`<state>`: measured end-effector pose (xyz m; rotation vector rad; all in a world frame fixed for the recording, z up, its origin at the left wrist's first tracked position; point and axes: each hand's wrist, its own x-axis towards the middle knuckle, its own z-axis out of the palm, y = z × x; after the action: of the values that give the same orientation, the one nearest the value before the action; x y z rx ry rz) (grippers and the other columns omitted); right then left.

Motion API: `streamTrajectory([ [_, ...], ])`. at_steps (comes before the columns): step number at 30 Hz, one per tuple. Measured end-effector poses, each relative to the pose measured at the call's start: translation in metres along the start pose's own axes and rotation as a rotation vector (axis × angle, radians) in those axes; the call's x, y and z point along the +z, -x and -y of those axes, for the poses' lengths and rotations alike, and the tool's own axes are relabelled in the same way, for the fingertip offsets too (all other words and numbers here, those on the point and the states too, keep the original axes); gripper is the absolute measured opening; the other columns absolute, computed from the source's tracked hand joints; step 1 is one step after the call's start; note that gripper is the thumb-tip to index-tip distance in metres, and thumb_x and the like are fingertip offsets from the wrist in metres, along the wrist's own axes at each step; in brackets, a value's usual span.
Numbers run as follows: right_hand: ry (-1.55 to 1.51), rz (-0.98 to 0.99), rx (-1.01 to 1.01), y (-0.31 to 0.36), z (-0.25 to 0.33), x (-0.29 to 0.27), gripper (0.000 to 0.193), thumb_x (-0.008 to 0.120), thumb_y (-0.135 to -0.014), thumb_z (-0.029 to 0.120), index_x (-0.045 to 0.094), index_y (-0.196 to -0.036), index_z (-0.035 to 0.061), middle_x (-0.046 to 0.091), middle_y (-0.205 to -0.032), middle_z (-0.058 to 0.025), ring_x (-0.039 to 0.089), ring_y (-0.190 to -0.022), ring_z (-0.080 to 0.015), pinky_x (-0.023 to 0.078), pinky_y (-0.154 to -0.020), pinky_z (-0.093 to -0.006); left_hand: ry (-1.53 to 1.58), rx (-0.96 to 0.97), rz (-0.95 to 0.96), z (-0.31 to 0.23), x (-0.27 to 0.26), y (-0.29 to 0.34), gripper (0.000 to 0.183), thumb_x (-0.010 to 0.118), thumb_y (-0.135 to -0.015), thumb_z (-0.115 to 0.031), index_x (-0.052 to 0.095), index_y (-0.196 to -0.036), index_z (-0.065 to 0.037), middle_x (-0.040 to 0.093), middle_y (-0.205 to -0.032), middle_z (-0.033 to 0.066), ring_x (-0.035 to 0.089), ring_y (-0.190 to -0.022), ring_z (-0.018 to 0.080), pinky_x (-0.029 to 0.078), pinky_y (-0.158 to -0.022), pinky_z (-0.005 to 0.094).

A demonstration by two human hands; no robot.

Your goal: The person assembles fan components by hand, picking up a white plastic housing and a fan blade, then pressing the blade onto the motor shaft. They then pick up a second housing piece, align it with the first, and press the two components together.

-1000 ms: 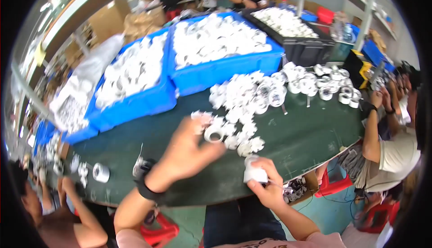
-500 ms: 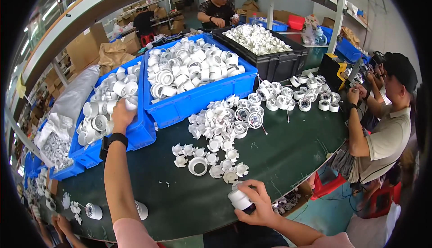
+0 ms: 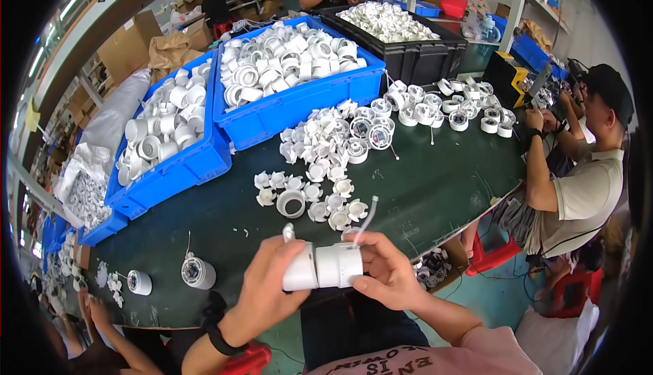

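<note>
Close in front of me, at the near table edge, my two hands hold two white plastic cylinders end to end. Wrapped round a white cup-shaped housing (image 3: 299,270) is my left hand (image 3: 264,276). My right hand (image 3: 391,270) grips a wider white cylinder (image 3: 339,266), from which a pale wire with a small connector (image 3: 371,210) sticks up. The two parts meet at a slight angle with a thin dark gap between them. Just beyond lie petal-shaped white caps (image 3: 335,202) and a white ring (image 3: 291,203).
Blue bins of white housings (image 3: 178,183) and white rings (image 3: 299,118) stand behind, beside a black crate (image 3: 425,62) of small white parts. Round units with circuit boards (image 3: 379,136) lie at centre right. Two white units (image 3: 198,273) stand left. A co-worker (image 3: 578,171) sits at right.
My left hand has come out of the left blue bin with a white housing and moved to the near edge. My right hand has shifted slightly left and up, bringing its cylinder against the housing.
</note>
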<state>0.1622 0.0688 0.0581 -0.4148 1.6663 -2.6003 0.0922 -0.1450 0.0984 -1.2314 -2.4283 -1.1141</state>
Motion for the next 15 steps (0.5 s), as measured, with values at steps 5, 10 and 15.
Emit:
streamTrajectory([
  [5, 0.291, 0.11, 0.026, 0.0, 0.007, 0.003, 0.062, 0.065, -0.085, -0.003, 0.035, -0.139, -0.0003, 0.044, -0.131, -0.013, 0.052, -0.117, -0.0235, 0.046, -0.095, -0.0344, 0.523, -0.156, -0.227, -0.037, 0.034, 0.019, 0.079, 0.071, -0.07, 0.0, 0.032, -0.138, 0.002, 0.048, -0.125, 0.0197, 0.054, -0.109, 0.0304, 0.045, -0.092, 0.0373],
  [10, 0.813, 0.199, -0.323, -0.002, 0.012, 0.005, 0.063, 0.078, -0.077, 0.014, 0.048, -0.13, -0.0035, 0.049, -0.12, -0.0171, 0.057, -0.099, -0.0229, 0.053, -0.075, -0.0315, 0.909, -0.519, -0.361, -0.042, 0.051, 0.024, 0.042, 0.038, -0.099, -0.029, 0.043, -0.125, 0.003, 0.054, -0.117, 0.0141, 0.055, -0.101, 0.0176, 0.044, -0.088, 0.0309],
  [15, 0.79, 0.123, -0.235, 0.017, -0.007, 0.009, 0.07, 0.08, -0.075, 0.02, 0.046, -0.13, -0.0069, 0.051, -0.114, -0.0169, 0.057, -0.088, -0.0225, 0.052, -0.071, -0.0309, 0.826, -0.476, -0.496, -0.047, 0.072, 0.035, 0.035, 0.037, -0.1, -0.025, 0.053, -0.111, 0.004, 0.055, -0.107, 0.0114, 0.054, -0.094, 0.0152, 0.043, -0.083, 0.0288],
])
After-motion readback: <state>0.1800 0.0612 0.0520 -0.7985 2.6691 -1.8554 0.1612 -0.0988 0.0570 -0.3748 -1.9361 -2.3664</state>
